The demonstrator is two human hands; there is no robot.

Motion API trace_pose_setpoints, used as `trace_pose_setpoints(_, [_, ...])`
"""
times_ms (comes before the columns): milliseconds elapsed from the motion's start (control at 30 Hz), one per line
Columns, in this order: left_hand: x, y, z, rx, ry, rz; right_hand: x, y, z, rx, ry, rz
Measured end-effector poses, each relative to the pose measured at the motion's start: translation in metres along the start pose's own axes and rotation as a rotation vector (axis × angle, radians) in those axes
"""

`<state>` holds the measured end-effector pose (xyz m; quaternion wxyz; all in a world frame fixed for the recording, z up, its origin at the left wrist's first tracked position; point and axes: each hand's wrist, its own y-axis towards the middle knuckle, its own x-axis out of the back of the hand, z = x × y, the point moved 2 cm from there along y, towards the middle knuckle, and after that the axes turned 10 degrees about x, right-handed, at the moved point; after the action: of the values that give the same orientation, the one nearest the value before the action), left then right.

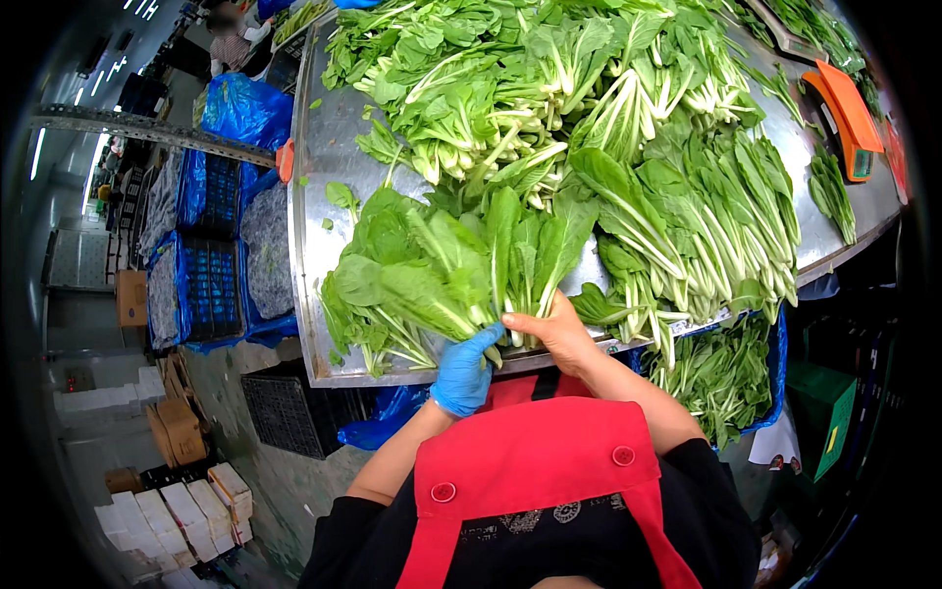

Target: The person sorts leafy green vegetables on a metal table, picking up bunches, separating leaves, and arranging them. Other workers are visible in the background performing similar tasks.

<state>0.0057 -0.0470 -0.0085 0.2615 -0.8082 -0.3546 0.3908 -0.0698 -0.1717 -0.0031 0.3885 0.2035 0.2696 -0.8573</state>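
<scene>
My left hand (463, 375), in a blue glove, closes around the stem ends of a bunch of leafy greens (427, 265) near the table's front edge. The leaves fan out away from me. My bare right hand (557, 332) grips the stems of more leafy greens (535, 250) right beside it, its thumb reaching toward the gloved fingers. Some fingertips are hidden by stems. A large heap of the same pale-stemmed greens (530, 79) covers the far part of the metal table (329, 147). To the right, further greens (711, 211) lie in rows, stems toward me.
An orange scale (852, 103) stands at the table's right. Below the front edge is a blue-lined crate of greens (726, 378), near a green crate (819, 412). Left are a black crate (294, 407), blue-wrapped crates (209, 294) and white boxes (182, 520). A person (238, 44) is far left.
</scene>
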Motion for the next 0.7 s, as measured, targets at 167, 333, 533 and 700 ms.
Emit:
trace_pose_setpoints(167, [0.009, 0.000, -0.006, 0.137, -0.137, 0.127, 0.003, 0.006, -0.009, 0.050, -0.097, -0.059])
trace_pose_setpoints(333, [-0.005, 0.000, -0.019, 0.139, -0.312, 0.237, 0.009, 0.005, -0.011, -0.010, -0.024, -0.081])
trace_pose_setpoints(533, [0.009, 0.011, -0.010, 0.131, -0.121, 0.070, 0.003, 0.009, -0.013, 0.052, -0.087, -0.076])
trace_pose_setpoints(700, [0.005, 0.004, -0.009, 0.089, 0.201, 0.023, -0.004, 0.012, -0.009, 0.100, -0.216, -0.087])
